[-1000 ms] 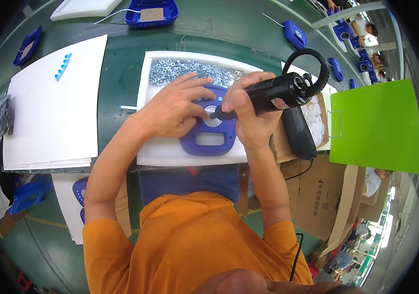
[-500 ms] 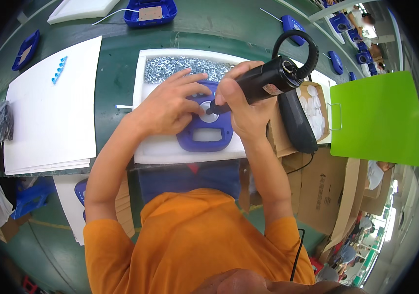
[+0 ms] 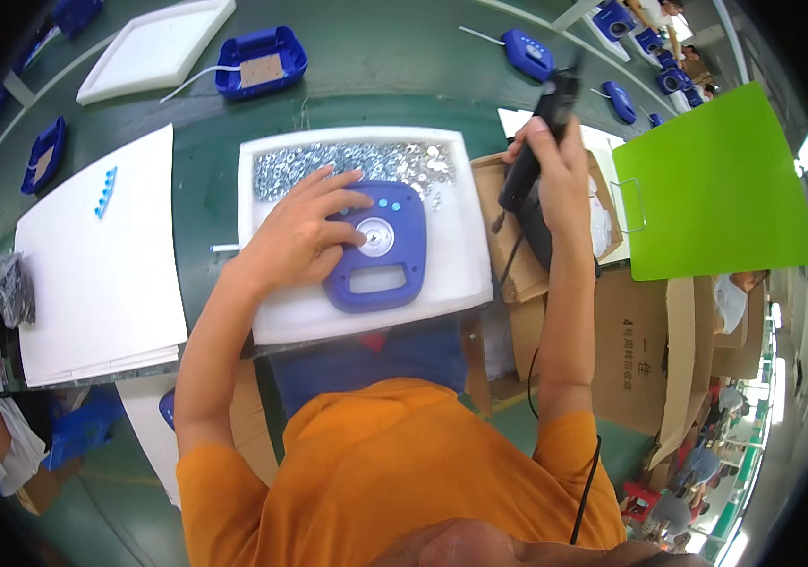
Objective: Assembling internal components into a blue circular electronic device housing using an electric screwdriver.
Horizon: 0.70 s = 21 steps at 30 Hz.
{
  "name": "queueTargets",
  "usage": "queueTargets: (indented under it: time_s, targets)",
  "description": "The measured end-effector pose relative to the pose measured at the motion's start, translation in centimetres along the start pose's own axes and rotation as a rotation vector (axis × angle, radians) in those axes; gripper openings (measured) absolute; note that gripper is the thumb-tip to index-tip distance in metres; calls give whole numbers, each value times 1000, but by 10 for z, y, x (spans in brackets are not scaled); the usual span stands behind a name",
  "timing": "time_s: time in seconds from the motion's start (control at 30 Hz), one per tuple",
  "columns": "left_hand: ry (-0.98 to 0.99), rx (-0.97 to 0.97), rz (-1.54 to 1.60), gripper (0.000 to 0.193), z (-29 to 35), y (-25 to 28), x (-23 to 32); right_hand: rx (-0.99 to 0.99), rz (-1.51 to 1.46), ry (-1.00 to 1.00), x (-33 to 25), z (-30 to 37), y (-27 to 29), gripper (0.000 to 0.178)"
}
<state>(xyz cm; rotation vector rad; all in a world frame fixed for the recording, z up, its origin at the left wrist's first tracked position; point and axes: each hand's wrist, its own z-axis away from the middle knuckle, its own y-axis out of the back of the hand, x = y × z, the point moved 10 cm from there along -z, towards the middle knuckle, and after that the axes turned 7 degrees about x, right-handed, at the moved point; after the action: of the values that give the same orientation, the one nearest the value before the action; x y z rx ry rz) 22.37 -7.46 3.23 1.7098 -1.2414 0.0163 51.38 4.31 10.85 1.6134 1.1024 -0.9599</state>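
A blue plastic cover (image 3: 408, 248), with a rectangular opening and small light-blue buttons, lies flat in a white foam tray (image 3: 460, 274). A round silver metal disc (image 3: 377, 238) is set in its middle. My left hand (image 3: 292, 236) rests on the cover's left side, fingers stretched out, one fingertip at the disc's edge. My right hand (image 3: 560, 170), off to the right, is wrapped round a black electric screwdriver (image 3: 521, 181), apart from the cover, its tip pointing down. Loose nuts and washers (image 3: 328, 163) fill the far part of the tray.
Right of the tray, a cardboard box (image 3: 493, 189) has white parts and a dark elongated object beside it. A bright green panel (image 3: 715, 189) stands beyond. White sheets (image 3: 97, 274) with a blue strip lie left. Blue housings (image 3: 260, 68) sit farther back; co-workers are at the upper right.
My right hand has lifted the screwdriver off the disc and swung it right, over the cardboard box. My left hand stays on the cover. The whole view has shifted slightly.
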Motion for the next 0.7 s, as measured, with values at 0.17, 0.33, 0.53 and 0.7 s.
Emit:
queueTargets:
  time_s: [0.17, 0.33, 0.53, 0.7]
  targets:
    - [43, -70, -54, 31, -2, 5, 4, -89, 807, 113, 75, -27, 5, 55]
    - [25, -184, -108, 21, 0, 15, 52, -55, 852, 149, 101, -16, 5, 54]
    - [44, -188, -255, 25, 27, -14, 68, 136, 817, 462, 32, 32, -22, 37]
    - [10, -204, -273, 30, 27, -18, 78, 153, 291, 414, 22, 89, -41, 25]
